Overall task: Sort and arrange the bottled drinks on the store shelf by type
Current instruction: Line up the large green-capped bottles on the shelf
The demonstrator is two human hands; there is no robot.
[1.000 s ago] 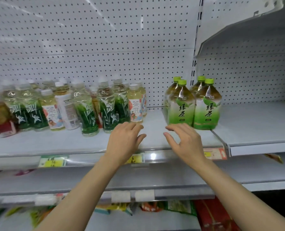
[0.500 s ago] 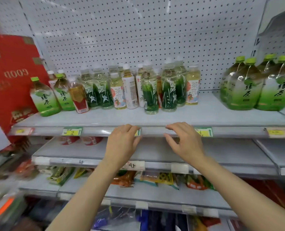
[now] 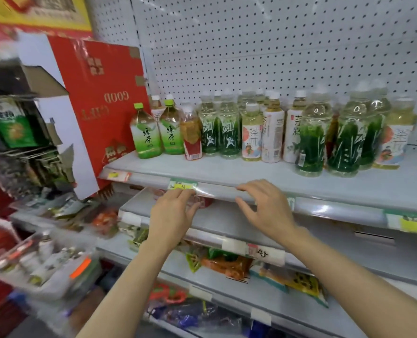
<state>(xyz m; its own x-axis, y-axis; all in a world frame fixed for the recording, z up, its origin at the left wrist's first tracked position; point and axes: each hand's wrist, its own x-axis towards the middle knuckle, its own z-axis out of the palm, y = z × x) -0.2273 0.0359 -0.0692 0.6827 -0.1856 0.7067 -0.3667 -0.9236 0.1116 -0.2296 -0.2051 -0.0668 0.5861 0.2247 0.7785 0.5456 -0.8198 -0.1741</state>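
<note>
Your left hand [image 3: 172,215] and right hand [image 3: 267,211] hovered in front of the shelf [image 3: 251,176], just below its front rail, fingers loosely spread and gripping nothing. The bottled drinks all stood upright on that shelf, caps up, long axes vertical, in a mixed row along its back.

At the left end stood two green tea bottles [image 3: 146,135] with lime-green caps, their labels facing you and reading "绿茶". Beside them was a red-labelled amber bottle [image 3: 191,135], barcode turned forward. Next came bamboo-print bottles [image 3: 218,132] with a small white figure on each, then a pale bottle [image 3: 251,135] marked "茶π", and two white-labelled bottles [image 3: 272,132] whose text was too small to read. Further right, larger-looking bamboo-print bottles [image 3: 312,142] stood nearer the shelf's edge, and another "茶π" bottle [image 3: 395,137] closed the row.

A red box [image 3: 97,93] leaned against the shelf's left end, upside down, reading "GOOD". Price tags [image 3: 182,185] on the rail were blurred.
</note>
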